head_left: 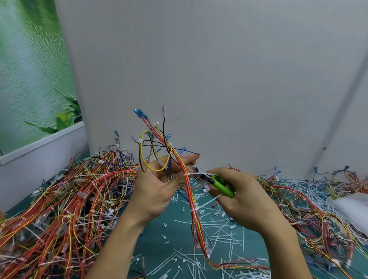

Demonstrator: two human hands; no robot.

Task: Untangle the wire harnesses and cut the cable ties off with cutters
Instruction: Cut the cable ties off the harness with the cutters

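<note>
The left hand (157,186) was raised above the table (170,227), palm toward the camera. It pinched a harness (194,215) between thumb and fingers. Above that grip the wires fanned up and apart in loops of yellow, red, black and blue, ending in small blue and clear terminals. Below it the red and yellow bundle hung down between the two hands. It reached the table near the front and trailed off to the right.

The right hand (246,197) was just right of the left, at about the same height. Its fingers were curled round the green handles of the cutters (222,185). The dark head of the cutters pointed left at a white tie (193,174) wrapped round the bundle, right beside the left thumb. Whether the blades touched the tie could not be told through the blur.

A second tie (193,209) circled the bundle lower down, below both hands.

Cut ties (217,231) littered the table under and in front of the hands. A deep pile (60,201) of tangled harnesses filled the left side, and a thinner heap (323,208) lay to the right. A white sheet (357,206) lay at the far right edge. A pale wall (203,66) stood behind the table, with a green poster (28,69) at the far left.
</note>
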